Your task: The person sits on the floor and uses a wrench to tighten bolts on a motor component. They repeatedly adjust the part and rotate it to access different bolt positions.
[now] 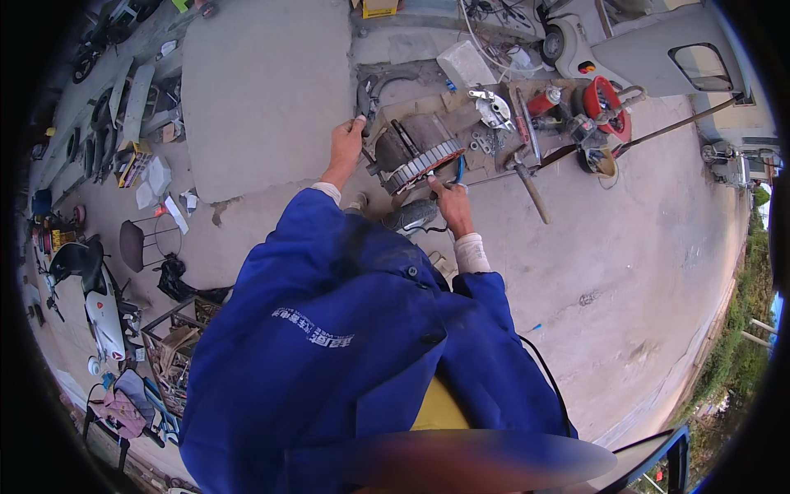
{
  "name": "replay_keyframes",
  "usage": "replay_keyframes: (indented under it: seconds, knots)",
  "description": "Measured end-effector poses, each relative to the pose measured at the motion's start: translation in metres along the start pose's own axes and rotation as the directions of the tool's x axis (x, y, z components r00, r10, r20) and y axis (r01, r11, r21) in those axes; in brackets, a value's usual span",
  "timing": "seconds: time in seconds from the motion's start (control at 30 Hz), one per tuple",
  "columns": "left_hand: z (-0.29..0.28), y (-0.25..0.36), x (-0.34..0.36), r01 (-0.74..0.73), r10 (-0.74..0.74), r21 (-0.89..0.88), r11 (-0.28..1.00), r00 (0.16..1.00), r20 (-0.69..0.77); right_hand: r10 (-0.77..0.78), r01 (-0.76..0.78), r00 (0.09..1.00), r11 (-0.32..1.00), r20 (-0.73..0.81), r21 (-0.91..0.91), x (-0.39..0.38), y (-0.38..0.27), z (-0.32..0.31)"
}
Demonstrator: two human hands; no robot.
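A round metal motor part with a segmented band rests at the near edge of a cluttered work surface. My left hand is at its left, closed on a dark piece I cannot clearly make out. My right hand is at the near side of the band, fingers closed around something small and partly hidden. A blue cable hangs beside it. To the right lie a silver metal part, a hammer, a red canister and a red basin.
A white scooter stands at the left, near a crate of metal scraps and a round stool frame. Loose parts line the back left. A vehicle is at the back right. A long pole juts rightward from the work surface.
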State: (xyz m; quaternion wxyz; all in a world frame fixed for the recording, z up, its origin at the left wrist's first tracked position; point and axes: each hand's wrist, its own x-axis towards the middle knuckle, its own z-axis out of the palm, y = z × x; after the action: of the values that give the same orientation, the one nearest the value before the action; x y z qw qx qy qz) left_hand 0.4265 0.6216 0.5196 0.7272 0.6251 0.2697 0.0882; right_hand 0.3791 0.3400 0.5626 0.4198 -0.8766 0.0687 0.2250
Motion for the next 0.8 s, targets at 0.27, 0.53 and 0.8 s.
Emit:
replay_keyframes:
  seconds: [0.27,0.53,0.8]
  knots:
    - [-0.005,0.000,-0.011,0.012,-0.019,0.050,0.999,0.990,0.140,0.066,-0.065,0.998,0.992,-0.009,0.113,0.001,0.023,0.008]
    - [-0.017,0.018,-0.017,-0.011,-0.028,0.153,0.988,0.968,0.249,0.116,-0.116,0.993,0.988,0.002,0.102,-0.008,0.005,0.003]
    - [-0.015,0.030,0.005,0.057,-0.120,0.186,0.981,0.929,0.349,0.163,-0.167,0.986,0.977,0.036,0.134,-0.007,0.009,0.002]
